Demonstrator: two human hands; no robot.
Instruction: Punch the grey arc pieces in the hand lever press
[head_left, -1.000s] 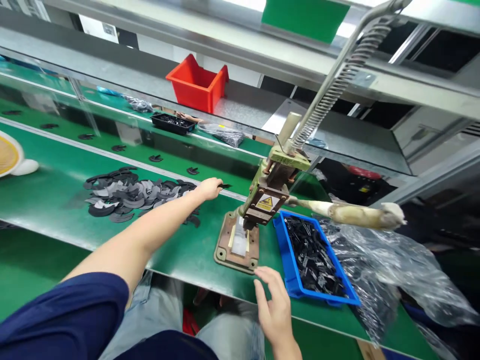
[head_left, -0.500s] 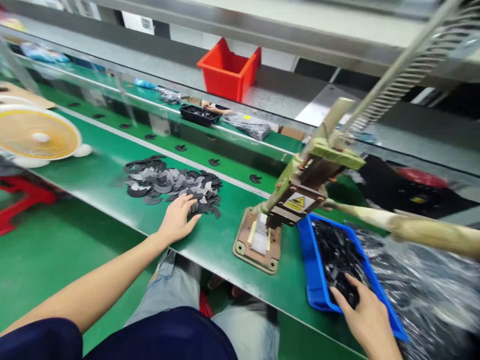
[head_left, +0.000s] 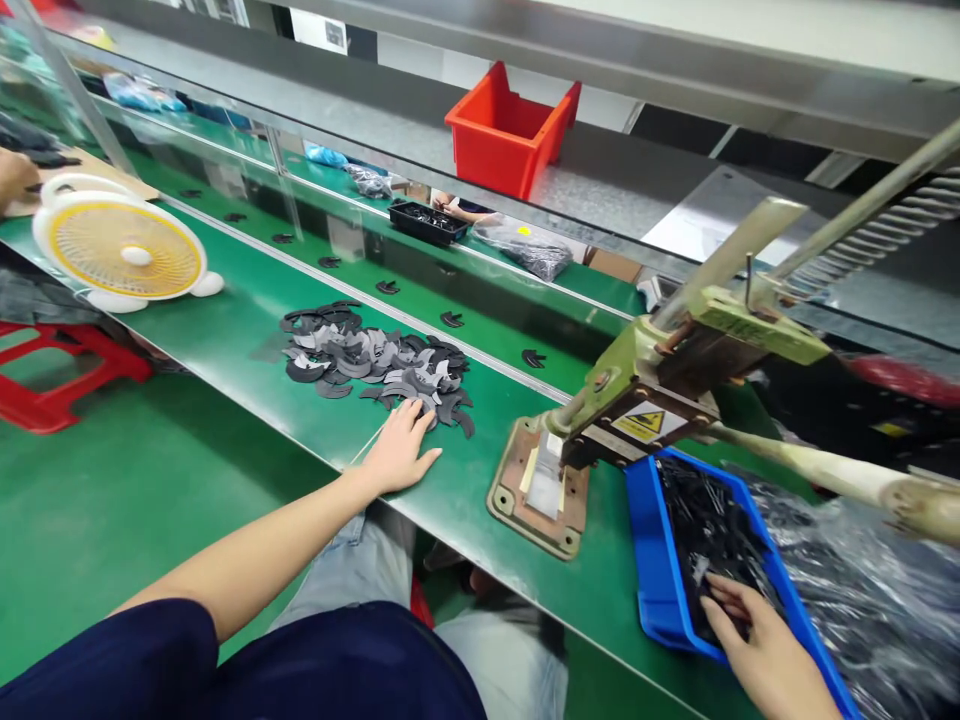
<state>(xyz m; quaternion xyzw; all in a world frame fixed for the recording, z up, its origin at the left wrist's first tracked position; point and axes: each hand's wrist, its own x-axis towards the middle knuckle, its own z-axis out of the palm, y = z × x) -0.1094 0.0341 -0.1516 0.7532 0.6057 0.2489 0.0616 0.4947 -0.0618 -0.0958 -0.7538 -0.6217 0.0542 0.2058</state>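
Note:
My left hand (head_left: pixel 401 448) lies flat with fingers stretched out, its fingertips at the near edge of a pile of curved black and grey crescent-shaped pieces (head_left: pixel 367 358) on the green table. At the right, my right hand (head_left: pixel 772 640) reaches into a blue bin (head_left: pixel 651 560) of black plastic parts (head_left: pixel 709 520). Its thumb and fingers are closed round a black plastic part, mostly hidden by the fingers. Between my hands stands a hand press (head_left: pixel 630 400) with a warning label; a light metal plate (head_left: pixel 545 485) sits on its base.
A conveyor belt (head_left: pixel 420 305) carries spaced black pieces behind the table. A white and yellow fan (head_left: pixel 124 245) stands left, near another person's hand (head_left: pixel 13 178). Plastic bags (head_left: pixel 862 590) lie beyond the bin. A red bin (head_left: pixel 502 140) rests on the shelf above.
The view has shifted, so the scene sits further right. My right hand's fingers have moved and curled further among the black parts. My left hand stays by the pile's near edge.

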